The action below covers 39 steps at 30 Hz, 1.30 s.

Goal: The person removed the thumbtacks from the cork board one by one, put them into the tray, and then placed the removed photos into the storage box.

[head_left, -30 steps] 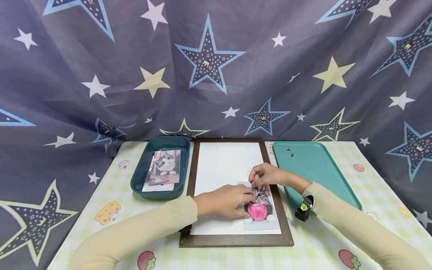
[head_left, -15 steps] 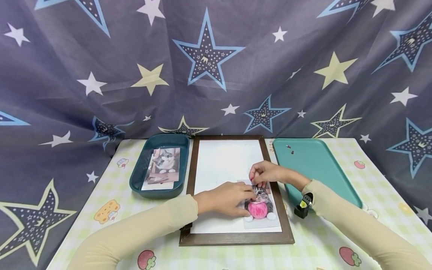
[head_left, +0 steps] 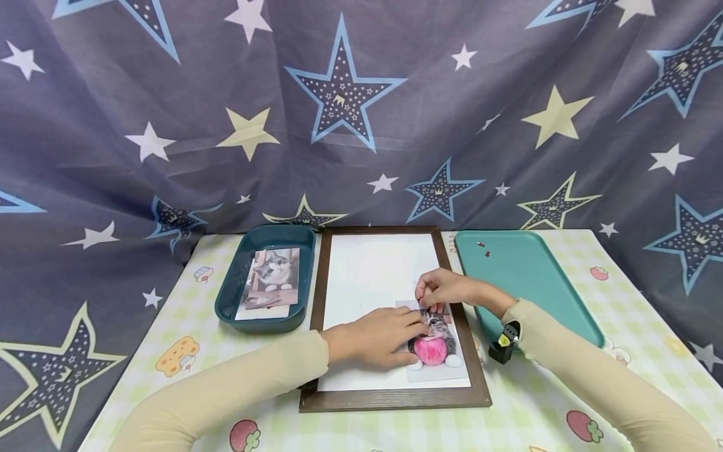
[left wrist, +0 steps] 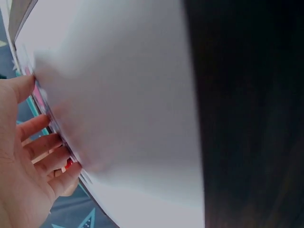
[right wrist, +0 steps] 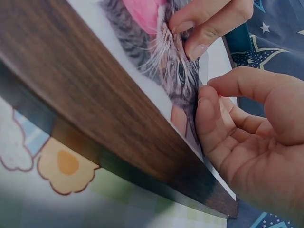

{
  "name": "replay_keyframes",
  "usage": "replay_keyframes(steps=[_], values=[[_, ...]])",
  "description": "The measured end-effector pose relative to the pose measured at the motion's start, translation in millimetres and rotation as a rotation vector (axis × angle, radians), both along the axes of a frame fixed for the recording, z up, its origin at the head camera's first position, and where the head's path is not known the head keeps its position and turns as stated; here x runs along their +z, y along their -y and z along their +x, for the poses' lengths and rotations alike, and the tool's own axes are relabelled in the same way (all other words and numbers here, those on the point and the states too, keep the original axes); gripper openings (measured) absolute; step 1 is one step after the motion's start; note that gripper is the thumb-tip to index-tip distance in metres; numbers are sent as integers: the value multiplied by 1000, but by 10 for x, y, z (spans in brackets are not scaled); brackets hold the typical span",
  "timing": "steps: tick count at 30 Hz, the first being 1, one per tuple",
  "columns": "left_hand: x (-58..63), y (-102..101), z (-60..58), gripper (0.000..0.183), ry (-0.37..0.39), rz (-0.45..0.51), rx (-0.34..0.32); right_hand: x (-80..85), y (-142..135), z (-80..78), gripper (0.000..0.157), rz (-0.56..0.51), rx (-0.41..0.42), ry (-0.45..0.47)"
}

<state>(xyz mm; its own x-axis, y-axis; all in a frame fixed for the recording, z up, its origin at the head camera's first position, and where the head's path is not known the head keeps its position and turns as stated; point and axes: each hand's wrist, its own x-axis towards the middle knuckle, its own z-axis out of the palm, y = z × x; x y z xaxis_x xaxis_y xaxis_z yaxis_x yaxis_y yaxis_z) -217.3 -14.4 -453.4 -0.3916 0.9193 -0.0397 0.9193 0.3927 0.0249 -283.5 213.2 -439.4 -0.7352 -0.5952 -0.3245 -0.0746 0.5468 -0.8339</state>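
Note:
A photo of a striped cat with a pink ball (head_left: 431,351) lies at the lower right of a white board (head_left: 373,270) in a brown wooden frame (head_left: 395,400). My left hand (head_left: 390,336) rests on its left part, fingers stretched out and fingertips pressing it down. At the photo's top edge, my right hand (head_left: 446,289) pinches a small red push pin (head_left: 420,301) between thumb and index finger. Red also shows behind the left fingers in the left wrist view. In the right wrist view, the pinching fingertips (right wrist: 204,92) meet right at the cat's head.
Left of the frame stands a dark teal bin (head_left: 224,307) holding cat photos (head_left: 275,276). A green tray (head_left: 525,276) lies on the right with red push pins (head_left: 487,253) near its far left corner. A checked cloth (head_left: 339,433) covers the table; a starry curtain (head_left: 361,169) hangs behind.
Both hands keep their places on the photo, and the red push pin stays in the right fingers. Only the head view has shifted slightly.

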Motion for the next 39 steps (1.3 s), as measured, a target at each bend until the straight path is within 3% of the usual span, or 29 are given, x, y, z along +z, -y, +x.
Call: replay_keyframes(steps=[4, 20, 39], values=[[-6, 5, 25, 58, -18, -32, 2, 6, 12, 4, 13, 4, -5, 3], [6, 41, 42, 64, 43, -47, 19, 26, 33, 7, 10, 49, 1, -24], [-12, 52, 52, 64, 47, -45, 23, 16, 6, -27, 9, 31, 19, 32]])
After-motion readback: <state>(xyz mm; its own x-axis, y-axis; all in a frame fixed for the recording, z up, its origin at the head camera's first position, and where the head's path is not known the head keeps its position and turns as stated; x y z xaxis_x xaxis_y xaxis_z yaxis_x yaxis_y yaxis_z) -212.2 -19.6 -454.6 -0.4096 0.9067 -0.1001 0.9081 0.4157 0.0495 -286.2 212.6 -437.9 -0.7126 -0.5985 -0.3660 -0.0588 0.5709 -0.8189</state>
